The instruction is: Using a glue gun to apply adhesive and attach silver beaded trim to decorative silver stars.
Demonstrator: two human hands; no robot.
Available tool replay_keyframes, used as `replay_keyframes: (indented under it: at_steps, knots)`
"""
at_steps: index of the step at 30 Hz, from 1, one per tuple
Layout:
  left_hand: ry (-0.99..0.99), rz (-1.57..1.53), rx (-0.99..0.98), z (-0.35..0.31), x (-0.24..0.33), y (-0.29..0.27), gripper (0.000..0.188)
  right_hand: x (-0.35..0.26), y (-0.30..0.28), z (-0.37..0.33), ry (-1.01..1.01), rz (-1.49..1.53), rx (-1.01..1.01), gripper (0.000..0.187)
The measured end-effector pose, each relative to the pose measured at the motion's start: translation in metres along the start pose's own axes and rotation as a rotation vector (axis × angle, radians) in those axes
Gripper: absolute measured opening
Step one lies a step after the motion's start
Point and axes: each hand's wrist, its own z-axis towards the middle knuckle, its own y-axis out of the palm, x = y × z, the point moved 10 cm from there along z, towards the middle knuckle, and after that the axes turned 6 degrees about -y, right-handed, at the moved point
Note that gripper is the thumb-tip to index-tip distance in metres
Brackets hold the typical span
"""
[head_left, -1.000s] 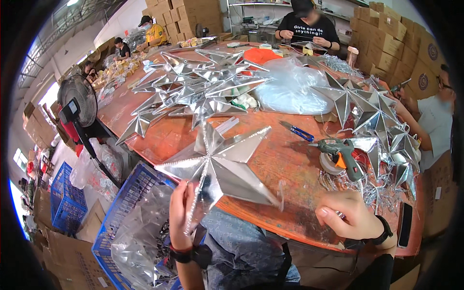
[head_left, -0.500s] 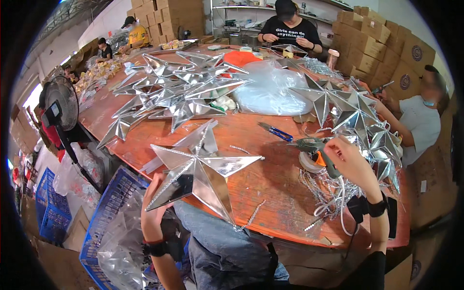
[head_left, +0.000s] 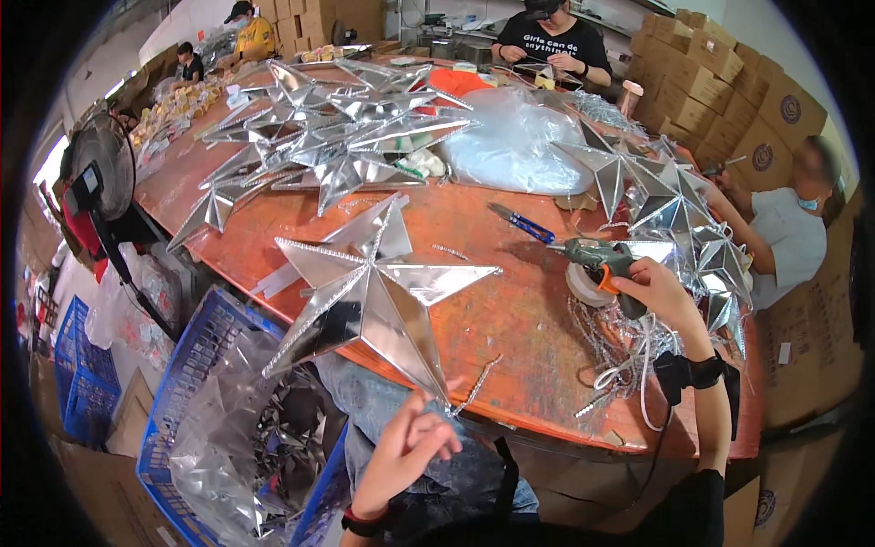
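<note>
A silver mirrored star (head_left: pixel 392 305) with bead strands along some ridges rests at the table's near edge. My left hand (head_left: pixel 406 451) is at its lowest tip, fingers apart and loosely bent, the index finger reaching behind the tip. Whether that finger presses on the star I cannot tell. A short bead strand (head_left: pixel 478 383) hangs off this tip onto the table. On the right, my right hand (head_left: pixel 663 290) is wrapped round the handle of a grey-green glue gun (head_left: pixel 602 255) with an orange trigger. The gun's nozzle points left, above a white roll (head_left: pixel 586 286).
Blue-handled snips (head_left: pixel 524 224) lie beyond the glue gun. Loose bead strands (head_left: pixel 611 356) and a white cord tangle under my right wrist. Finished-looking stars (head_left: pixel 337 137) pile up at back left, near a clear plastic bag (head_left: pixel 515 146). A blue crate (head_left: pixel 196 365) stands left; co-workers sit around.
My left hand has left the star's left side and come to its lowest tip. My right hand has moved slightly lower on the glue gun. The whole view has shifted a little.
</note>
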Motion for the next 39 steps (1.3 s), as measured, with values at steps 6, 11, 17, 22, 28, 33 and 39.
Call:
replay_keyframes:
  at_steps: [6,11,17,22,28,33,39]
  knots:
    - [-0.055,0.022,-0.140,0.002,-0.009,0.028,0.026,0.001,-0.025,-0.017,0.039,0.059,0.090,0.045]
    - [-0.139,0.131,-0.222,-0.018,-0.019,0.036,0.025,-0.096,-0.004,-0.061,-0.106,0.588,0.035,0.031]
    - [-0.060,0.469,-0.381,-0.029,-0.037,0.056,0.029,-0.131,0.047,-0.106,-0.276,0.529,-0.396,0.036]
    - [-0.181,0.944,-0.144,-0.032,-0.047,0.015,0.033,-0.169,0.052,-0.108,-0.533,0.339,-0.430,0.029]
    - [-0.059,1.030,0.420,-0.027,-0.008,-0.025,0.026,-0.168,0.056,-0.108,-0.585,0.225,-0.432,0.030]
    - [-0.090,0.901,0.450,-0.025,0.000,-0.023,0.022,-0.166,0.058,-0.109,-0.610,0.184,-0.402,0.034]
    - [-0.045,0.825,0.452,-0.025,-0.006,-0.025,0.016,-0.169,0.059,-0.108,-0.664,0.139,-0.376,0.039]
